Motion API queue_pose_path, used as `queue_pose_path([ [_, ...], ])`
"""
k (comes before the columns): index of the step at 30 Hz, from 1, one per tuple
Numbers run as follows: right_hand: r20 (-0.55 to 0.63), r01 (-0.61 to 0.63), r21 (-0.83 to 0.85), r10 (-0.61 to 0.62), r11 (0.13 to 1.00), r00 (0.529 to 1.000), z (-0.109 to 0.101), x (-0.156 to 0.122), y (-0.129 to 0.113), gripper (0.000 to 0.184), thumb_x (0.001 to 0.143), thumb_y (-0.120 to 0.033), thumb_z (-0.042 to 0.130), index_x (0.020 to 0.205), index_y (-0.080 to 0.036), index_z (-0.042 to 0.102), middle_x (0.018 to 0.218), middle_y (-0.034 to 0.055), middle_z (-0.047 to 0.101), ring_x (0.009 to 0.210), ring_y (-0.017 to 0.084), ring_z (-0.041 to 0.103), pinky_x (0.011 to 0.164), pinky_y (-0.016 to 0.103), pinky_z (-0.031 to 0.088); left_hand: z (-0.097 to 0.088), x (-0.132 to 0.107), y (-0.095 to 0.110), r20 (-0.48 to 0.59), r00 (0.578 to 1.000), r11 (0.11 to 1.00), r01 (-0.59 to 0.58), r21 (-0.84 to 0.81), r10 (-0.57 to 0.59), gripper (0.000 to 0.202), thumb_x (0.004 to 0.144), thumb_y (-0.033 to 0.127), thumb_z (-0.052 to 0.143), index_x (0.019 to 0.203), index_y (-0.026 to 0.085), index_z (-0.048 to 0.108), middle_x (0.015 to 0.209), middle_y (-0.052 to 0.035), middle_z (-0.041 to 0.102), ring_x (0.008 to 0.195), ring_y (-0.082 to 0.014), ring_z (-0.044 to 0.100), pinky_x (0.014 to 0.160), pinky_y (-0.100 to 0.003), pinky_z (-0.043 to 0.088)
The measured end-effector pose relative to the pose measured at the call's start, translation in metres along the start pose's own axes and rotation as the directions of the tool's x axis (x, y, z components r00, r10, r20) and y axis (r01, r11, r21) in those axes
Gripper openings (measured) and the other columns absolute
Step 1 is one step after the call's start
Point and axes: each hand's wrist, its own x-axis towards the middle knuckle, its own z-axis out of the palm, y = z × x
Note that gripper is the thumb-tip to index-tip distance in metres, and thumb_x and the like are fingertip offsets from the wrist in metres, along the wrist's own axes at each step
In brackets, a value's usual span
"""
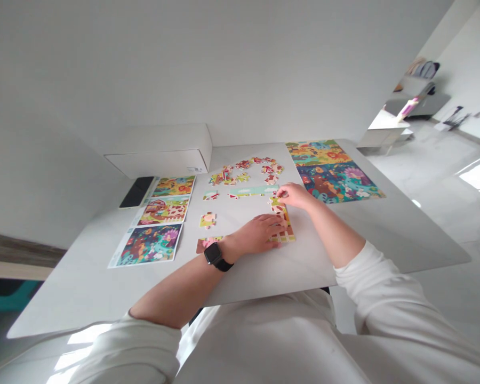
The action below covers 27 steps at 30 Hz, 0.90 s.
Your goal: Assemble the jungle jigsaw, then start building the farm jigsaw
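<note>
My left hand [259,233], with a black watch [213,254] on its wrist, lies flat with fingers stretched over the joined right-hand column of puzzle pieces [290,234], covering part of it. At the top of that column my right hand [296,195] is closed in a pinch on a puzzle piece [274,201], mostly hidden by the fingers. A joined strip of sky-coloured pieces [246,191] runs leftward from there. Apart from it lie a red-and-green piece [212,196] and a piece with a pink animal [208,220]. Pink pieces [208,243] show beside my left wrist.
Several loose puzzle pieces [243,165] form an arc toward the wall. Picture sheets lie on the left [164,211] and right [336,170] of the white table [312,266]. A dark phone [136,192] and a white box [160,154] stand at the back left.
</note>
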Motion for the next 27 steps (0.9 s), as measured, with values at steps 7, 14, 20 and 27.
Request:
queue_pose_path([
  [7,-0.15,-0.011,-0.005,0.01,1.0,0.989,-0.002,0.005,0.005,0.018,0.091,-0.018,0.075,0.107,-0.022,0.08,0.113,0.01,0.081,0.094,0.024,0.074,0.093,0.036,0.056,-0.004,0.005,0.003,-0.033,0.993,0.991,0.111,0.068,-0.109,0.051,0.102,0.046,0.067,0.148,0.026,0.065,0.166,-0.0155,0.052,0.153,-0.035,0.049,0.128,-0.052,0.039],
  [14,-0.137,0.026,-0.099,-0.04,0.995,0.99,0.009,0.019,0.008,0.026,0.093,-0.019,0.077,0.118,-0.019,0.081,0.121,0.0142,0.08,0.108,0.03,0.074,0.103,0.04,0.052,0.005,0.012,-0.002,-0.06,0.96,0.95,0.281,0.136,-0.275,0.074,0.097,0.058,0.069,0.158,0.02,0.054,0.172,-0.0216,0.042,0.16,-0.0412,0.037,0.132,-0.062,0.027],
  [20,-0.129,0.004,-0.096,-0.017,0.995,0.991,0.009,0.027,0.009,0.029,0.088,-0.02,0.082,0.117,-0.02,0.082,0.122,0.0129,0.078,0.102,0.026,0.073,0.099,0.036,0.053,0.011,0.012,-0.004,-0.06,0.961,0.95,0.277,0.146,-0.271,0.076,0.098,0.063,0.065,0.158,0.018,0.054,0.17,-0.0224,0.044,0.159,-0.0407,0.04,0.132,-0.059,0.029],
  [27,-0.058,0.039,-0.073,-0.043,0.997,0.997,0.004,0.035,0.013,0.036,0.085,-0.029,0.088,0.12,-0.021,0.083,0.122,0.0113,0.079,0.09,0.023,0.074,0.09,0.034,0.055,0.012,0.012,-0.003,-0.082,0.963,0.945,0.268,0.19,-0.257,0.074,0.099,0.065,0.063,0.155,0.017,0.058,0.169,-0.022,0.045,0.158,-0.0401,0.042,0.13,-0.056,0.032],
])
